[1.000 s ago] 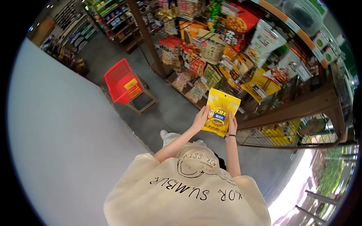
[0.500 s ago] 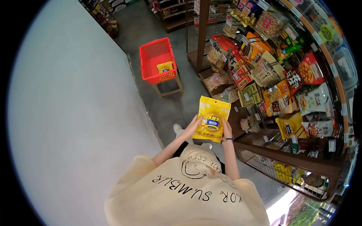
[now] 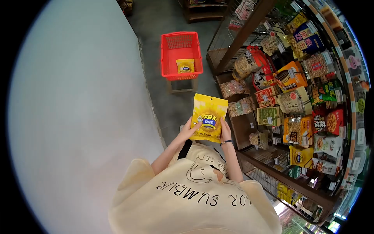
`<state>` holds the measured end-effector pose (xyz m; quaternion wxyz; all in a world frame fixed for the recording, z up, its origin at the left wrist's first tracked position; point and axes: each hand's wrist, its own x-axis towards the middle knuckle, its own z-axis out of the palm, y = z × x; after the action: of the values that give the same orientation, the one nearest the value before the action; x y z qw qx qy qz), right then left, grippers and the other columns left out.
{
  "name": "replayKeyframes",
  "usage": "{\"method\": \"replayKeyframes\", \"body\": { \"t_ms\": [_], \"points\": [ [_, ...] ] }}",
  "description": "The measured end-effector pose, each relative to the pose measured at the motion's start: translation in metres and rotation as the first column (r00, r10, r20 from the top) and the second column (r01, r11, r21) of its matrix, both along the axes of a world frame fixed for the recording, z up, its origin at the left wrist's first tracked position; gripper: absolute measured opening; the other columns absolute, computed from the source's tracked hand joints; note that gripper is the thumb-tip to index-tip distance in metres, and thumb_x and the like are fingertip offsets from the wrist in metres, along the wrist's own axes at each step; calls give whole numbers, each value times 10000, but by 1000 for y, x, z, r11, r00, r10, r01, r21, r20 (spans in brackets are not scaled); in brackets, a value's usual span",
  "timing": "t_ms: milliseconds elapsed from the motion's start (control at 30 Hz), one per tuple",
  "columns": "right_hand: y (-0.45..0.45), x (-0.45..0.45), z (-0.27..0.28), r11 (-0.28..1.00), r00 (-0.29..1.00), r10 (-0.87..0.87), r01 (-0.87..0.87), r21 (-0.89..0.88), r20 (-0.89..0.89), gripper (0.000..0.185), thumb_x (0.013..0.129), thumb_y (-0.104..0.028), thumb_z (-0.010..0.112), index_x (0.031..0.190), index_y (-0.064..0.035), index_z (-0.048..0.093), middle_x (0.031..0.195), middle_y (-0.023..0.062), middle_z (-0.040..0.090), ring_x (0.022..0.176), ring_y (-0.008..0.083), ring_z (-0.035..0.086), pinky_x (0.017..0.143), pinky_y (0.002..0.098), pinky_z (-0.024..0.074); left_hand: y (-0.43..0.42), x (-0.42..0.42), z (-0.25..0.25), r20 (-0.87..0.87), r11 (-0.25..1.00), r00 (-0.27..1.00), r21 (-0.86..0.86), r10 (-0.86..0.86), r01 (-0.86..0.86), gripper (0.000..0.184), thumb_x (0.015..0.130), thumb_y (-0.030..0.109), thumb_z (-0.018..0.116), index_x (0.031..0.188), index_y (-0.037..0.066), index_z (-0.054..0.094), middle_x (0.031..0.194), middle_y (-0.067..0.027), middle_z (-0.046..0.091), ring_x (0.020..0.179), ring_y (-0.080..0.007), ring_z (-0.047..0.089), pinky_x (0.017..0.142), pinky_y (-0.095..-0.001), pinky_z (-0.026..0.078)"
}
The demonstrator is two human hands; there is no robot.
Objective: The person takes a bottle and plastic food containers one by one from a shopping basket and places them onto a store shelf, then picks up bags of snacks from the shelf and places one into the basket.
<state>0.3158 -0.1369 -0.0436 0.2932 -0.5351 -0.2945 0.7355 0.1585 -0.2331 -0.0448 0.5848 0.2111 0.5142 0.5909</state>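
Note:
Between my two hands is a yellow snack bag (image 3: 210,115) with a blue label, its printed front turned up to me. My left hand (image 3: 187,129) grips its left edge, the thumb lying across the front. On the right edge my right hand (image 3: 225,132) is closed, a dark band round that wrist. Beyond the bag, a red shopping basket (image 3: 181,75) rests on a small stool (image 3: 182,86). Inside the basket lies a similar yellow bag (image 3: 185,66).
To the right stands a shelf rack (image 3: 249,136) with several hanging snack packets, among them a yellow bag (image 3: 301,156) like the held one. A pale wall (image 3: 85,117) runs along the left. Grey floor (image 3: 156,27) stretches ahead, with another shelf (image 3: 202,13) at the back.
My view has turned, so the basket and rack sit further right and the rack lower. The held bag appears slightly further left and higher, still in both hands.

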Motion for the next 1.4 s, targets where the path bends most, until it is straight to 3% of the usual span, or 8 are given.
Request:
{"method": "replayKeyframes", "body": {
  "t_ms": [100,300,533,633,700,833,1100,1400],
  "points": [
    [5,-39,-3,1000,996,23,-25,-15,-85,418,889,-300,515,1129,42,516,1025,75,587,873,117,562,739,224,461,-2,-35,2,-68,998,996,-6,58,-58,378,872,237,557,1157,18,437,1014,-38,554,918,-86,507,793,-229,415],
    [6,-88,-18,989,984,138,-143,-34,-116,451,892,-330,504,1160,32,501,1029,66,588,878,105,555,737,223,457,-16,-76,-6,-171,990,975,44,142,-136,356,875,204,553,1153,8,448,1043,-48,553,954,-85,496,822,-232,403],
    [11,-112,-27,977,978,199,-203,-66,-64,417,871,-297,551,1153,8,519,1012,46,599,851,99,569,697,226,471,-26,-90,-17,-119,974,967,50,226,-221,349,883,188,538,1175,21,442,1054,-29,546,950,-83,496,824,-232,402],
    [16,-117,-36,977,978,177,-188,-105,-110,417,862,-301,563,1146,2,527,1003,43,604,844,102,573,697,232,477,-23,-93,-18,-117,975,968,21,221,-220,355,883,194,539,1176,19,444,1065,-33,545,948,-86,497,820,-233,401],
    [23,-120,-40,959,966,228,-244,-144,-118,427,880,-305,527,1196,-20,490,1106,57,565,987,138,539,791,281,467,-18,-96,-18,-87,966,962,24,259,-257,378,870,207,562,1171,6,453,1042,-39,555,916,-83,500,801,-233,407],
    [39,-134,-40,943,950,196,-250,-220,-241,425,859,-288,569,1175,-11,506,1070,53,577,931,130,554,773,259,462,-5,-110,-24,-87,965,962,-20,260,-263,373,869,207,565,1165,8,458,1039,-36,556,918,-81,502,802,-232,408],
    [107,-167,-47,881,924,168,-296,-368,-343,487,880,-287,530,1265,-18,402,1214,64,486,1096,162,473,890,293,407,66,-145,-14,-142,956,962,-148,233,-253,356,871,209,561,1146,4,471,1025,-42,562,909,-84,512,788,-229,419],
    [207,-219,-65,878,971,111,-196,-436,-212,461,866,-287,551,1210,6,460,1135,89,543,1006,169,542,824,304,461,174,-200,-65,-242,950,965,-267,98,-163,439,823,240,621,1166,28,448,1041,-37,550,931,-94,510,797,-232,416]
  ]
}}
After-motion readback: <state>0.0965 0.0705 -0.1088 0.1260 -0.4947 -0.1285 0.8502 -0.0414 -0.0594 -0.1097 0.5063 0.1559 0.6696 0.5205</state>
